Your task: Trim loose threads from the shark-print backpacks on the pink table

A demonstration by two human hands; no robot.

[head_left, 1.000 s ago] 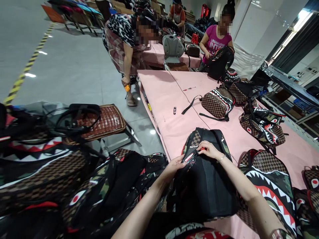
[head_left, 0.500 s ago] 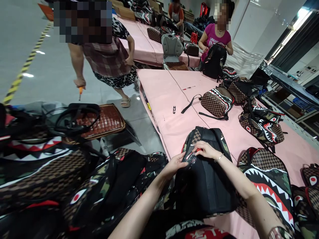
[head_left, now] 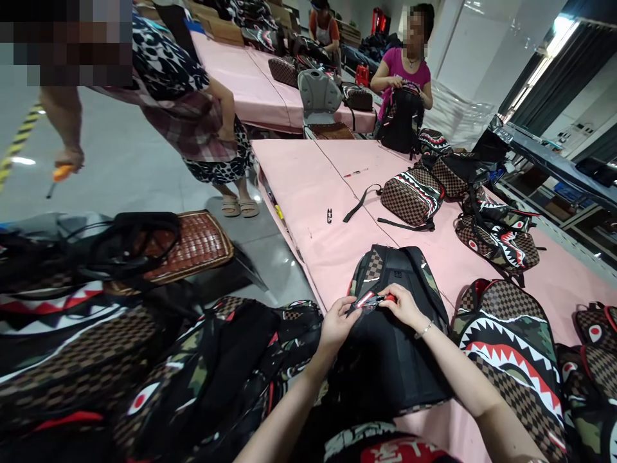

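The black backpack lay on the bench. The left hand pinched a glossy piece; the right hand gripped a red item. Close, steady pinching likely aided control.

Wearer's hands: two, on one backpack — the remaining backpacks overlap too much to count. Other people: three. Pink benches: two. Woven seats: two. On the near bench — one pen, one pair of snips. Sandals: two. Orange-handled tool: one.
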